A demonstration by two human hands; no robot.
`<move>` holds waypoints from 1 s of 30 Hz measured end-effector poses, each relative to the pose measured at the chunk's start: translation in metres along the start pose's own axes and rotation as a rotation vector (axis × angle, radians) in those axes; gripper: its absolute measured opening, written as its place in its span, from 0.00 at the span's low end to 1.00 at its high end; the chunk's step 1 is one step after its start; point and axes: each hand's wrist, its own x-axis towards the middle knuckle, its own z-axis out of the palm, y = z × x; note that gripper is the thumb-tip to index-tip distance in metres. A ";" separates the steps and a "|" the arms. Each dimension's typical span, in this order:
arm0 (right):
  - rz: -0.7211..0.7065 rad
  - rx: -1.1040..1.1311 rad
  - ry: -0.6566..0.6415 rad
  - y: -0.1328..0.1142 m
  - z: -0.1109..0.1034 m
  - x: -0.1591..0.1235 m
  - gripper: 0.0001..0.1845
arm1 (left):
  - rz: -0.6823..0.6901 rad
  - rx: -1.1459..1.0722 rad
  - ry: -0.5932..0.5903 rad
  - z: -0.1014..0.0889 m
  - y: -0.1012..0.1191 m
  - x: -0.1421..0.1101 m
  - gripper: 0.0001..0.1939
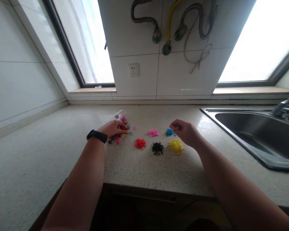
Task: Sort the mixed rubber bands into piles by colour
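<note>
My left hand (114,128), with a black band on its wrist, reaches over a mixed pile of small coloured rubber bands (115,138). Its fingers are pinched together at the pile's right edge; what lies between them is too small to make out. Over the blue rubber bands (170,132) is my right hand (185,131), its fingers curled into a pinch, with any content hidden. Sorted by colour nearby are pink bands (153,132), red bands (140,143), black bands (157,148) and yellow bands (176,146).
Behind my left hand lies a clear plastic bag (117,115) with a pink round item (123,118). A steel sink (245,134) is set into the speckled countertop (139,166) at right. The tiled wall bears a socket (134,70) and hoses (170,24).
</note>
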 end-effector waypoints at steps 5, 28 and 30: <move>-0.003 -0.014 -0.022 0.000 0.001 -0.001 0.10 | -0.013 0.021 0.019 0.003 -0.001 0.002 0.15; -0.012 -0.037 -0.041 -0.002 -0.001 -0.002 0.12 | -0.030 0.029 0.252 0.000 0.005 0.001 0.13; -0.012 -0.045 -0.047 -0.002 -0.001 -0.002 0.11 | -0.046 0.021 0.256 -0.001 0.007 0.001 0.12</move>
